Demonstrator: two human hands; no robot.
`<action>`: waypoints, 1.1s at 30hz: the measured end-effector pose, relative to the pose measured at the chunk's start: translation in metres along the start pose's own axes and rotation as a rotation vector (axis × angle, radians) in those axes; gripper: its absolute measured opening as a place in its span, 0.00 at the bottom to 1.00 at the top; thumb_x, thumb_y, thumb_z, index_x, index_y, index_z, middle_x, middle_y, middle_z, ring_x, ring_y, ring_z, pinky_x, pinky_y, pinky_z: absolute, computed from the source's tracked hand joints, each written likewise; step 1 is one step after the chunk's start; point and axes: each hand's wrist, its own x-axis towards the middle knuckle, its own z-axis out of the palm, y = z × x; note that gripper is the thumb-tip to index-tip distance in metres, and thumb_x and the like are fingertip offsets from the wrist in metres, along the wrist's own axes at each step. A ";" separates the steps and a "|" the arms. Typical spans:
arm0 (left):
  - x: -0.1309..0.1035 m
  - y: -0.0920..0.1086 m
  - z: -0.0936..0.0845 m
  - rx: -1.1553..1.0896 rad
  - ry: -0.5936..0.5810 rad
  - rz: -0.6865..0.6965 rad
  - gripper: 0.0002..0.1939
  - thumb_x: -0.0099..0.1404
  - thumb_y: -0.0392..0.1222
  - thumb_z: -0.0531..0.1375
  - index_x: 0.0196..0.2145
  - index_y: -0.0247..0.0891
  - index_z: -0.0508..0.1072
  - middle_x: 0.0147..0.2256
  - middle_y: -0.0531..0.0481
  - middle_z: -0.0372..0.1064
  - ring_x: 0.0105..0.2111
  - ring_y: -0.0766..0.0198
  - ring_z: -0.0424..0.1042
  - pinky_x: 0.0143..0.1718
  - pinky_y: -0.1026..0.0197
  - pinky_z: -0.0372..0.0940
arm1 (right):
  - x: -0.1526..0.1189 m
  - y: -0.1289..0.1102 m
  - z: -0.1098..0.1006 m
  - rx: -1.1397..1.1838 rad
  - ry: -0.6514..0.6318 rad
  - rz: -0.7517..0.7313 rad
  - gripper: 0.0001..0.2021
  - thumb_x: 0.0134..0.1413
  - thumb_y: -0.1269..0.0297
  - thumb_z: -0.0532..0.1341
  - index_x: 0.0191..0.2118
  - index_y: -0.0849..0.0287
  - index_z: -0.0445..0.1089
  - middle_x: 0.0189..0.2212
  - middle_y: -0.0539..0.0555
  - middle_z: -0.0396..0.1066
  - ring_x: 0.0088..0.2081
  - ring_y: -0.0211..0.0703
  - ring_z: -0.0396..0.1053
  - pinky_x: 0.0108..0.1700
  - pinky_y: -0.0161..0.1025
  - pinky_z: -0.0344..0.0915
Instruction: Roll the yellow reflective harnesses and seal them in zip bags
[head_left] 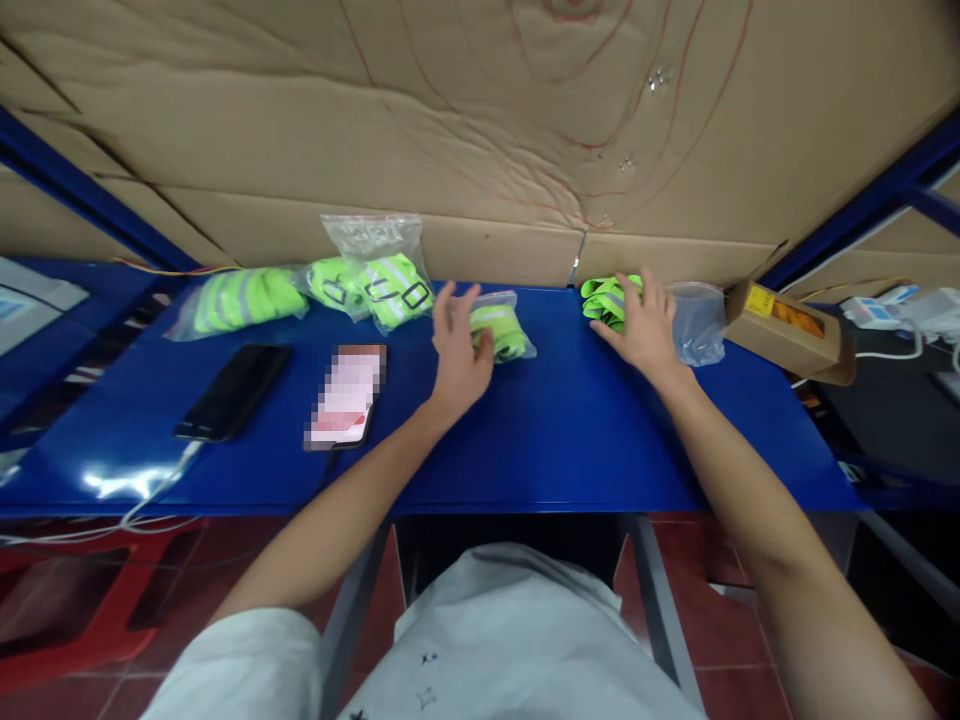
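Observation:
My left hand [460,356] is over the table with its fingers apart and nothing in them. Just right of it lies a small clear bag holding a rolled neon-green reflective strap [504,332], partly covered by the thumb. My right hand [646,328] is around a loose, folded neon-green reflective strap [600,300] at the back of the table, thumb in front and fingers over its right side. Beside that hand lies a clear plastic bag [699,325] with no strap visible in it.
Bagged green straps [397,292] and a longer bagged green bundle [247,300] lie at the back left. A dark phone [234,392] on a white cable and a lit phone [346,398] lie in front. A cardboard box [784,330] stands right, before the cardboard wall [480,130].

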 end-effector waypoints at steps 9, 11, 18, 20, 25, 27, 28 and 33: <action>-0.021 0.045 -0.001 0.133 -0.089 0.246 0.15 0.75 0.38 0.55 0.55 0.42 0.75 0.64 0.36 0.66 0.61 0.46 0.68 0.63 0.39 0.58 | 0.049 -0.029 0.001 0.255 -0.120 0.172 0.23 0.62 0.62 0.63 0.60 0.63 0.73 0.53 0.70 0.78 0.59 0.69 0.73 0.65 0.68 0.60; -0.020 0.049 -0.004 -0.017 -0.141 0.290 0.14 0.76 0.37 0.54 0.53 0.41 0.75 0.58 0.38 0.71 0.57 0.51 0.72 0.59 0.45 0.65 | 0.040 -0.029 -0.010 0.331 -0.067 0.149 0.20 0.65 0.62 0.59 0.59 0.60 0.72 0.53 0.65 0.79 0.56 0.60 0.76 0.61 0.57 0.69; -0.028 0.069 -0.001 -0.458 -0.288 0.112 0.34 0.68 0.50 0.68 0.67 0.43 0.62 0.64 0.35 0.62 0.61 0.50 0.70 0.55 0.52 0.74 | -0.004 -0.056 -0.100 1.404 0.251 0.182 0.21 0.44 0.54 0.74 0.43 0.52 0.70 0.41 0.55 0.76 0.36 0.47 0.73 0.39 0.45 0.72; -0.025 0.067 -0.002 -0.441 -0.290 0.142 0.43 0.63 0.53 0.72 0.70 0.44 0.60 0.69 0.34 0.57 0.69 0.43 0.61 0.67 0.43 0.65 | -0.013 -0.067 -0.128 1.571 0.185 0.161 0.22 0.38 0.57 0.77 0.36 0.52 0.67 0.35 0.51 0.70 0.29 0.40 0.65 0.34 0.43 0.68; -0.024 0.058 -0.001 -0.500 -0.605 0.126 0.57 0.60 0.55 0.75 0.76 0.46 0.48 0.71 0.34 0.56 0.71 0.39 0.61 0.71 0.38 0.59 | -0.020 -0.084 -0.162 1.571 0.134 0.044 0.21 0.42 0.51 0.75 0.31 0.53 0.64 0.35 0.51 0.61 0.30 0.37 0.55 0.33 0.40 0.61; -0.027 0.058 0.000 -0.429 -0.711 0.115 0.53 0.62 0.56 0.73 0.75 0.44 0.52 0.70 0.33 0.58 0.69 0.37 0.62 0.70 0.35 0.59 | -0.014 -0.076 -0.162 1.577 0.205 0.042 0.21 0.39 0.50 0.75 0.31 0.53 0.66 0.37 0.52 0.63 0.31 0.37 0.56 0.35 0.40 0.61; -0.028 0.059 0.001 -0.380 -0.734 0.114 0.49 0.64 0.56 0.71 0.74 0.43 0.54 0.70 0.34 0.59 0.69 0.36 0.63 0.69 0.34 0.58 | -0.009 -0.067 -0.158 1.591 0.267 0.045 0.21 0.38 0.50 0.76 0.31 0.53 0.67 0.37 0.52 0.64 0.31 0.37 0.56 0.35 0.39 0.61; -0.032 0.059 -0.001 -0.128 -0.678 0.264 0.33 0.70 0.50 0.64 0.69 0.38 0.66 0.66 0.32 0.61 0.65 0.38 0.66 0.66 0.38 0.61 | 0.030 0.025 -0.117 1.388 0.576 0.203 0.14 0.43 0.54 0.70 0.35 0.53 0.72 0.40 0.57 0.71 0.35 0.43 0.68 0.39 0.45 0.67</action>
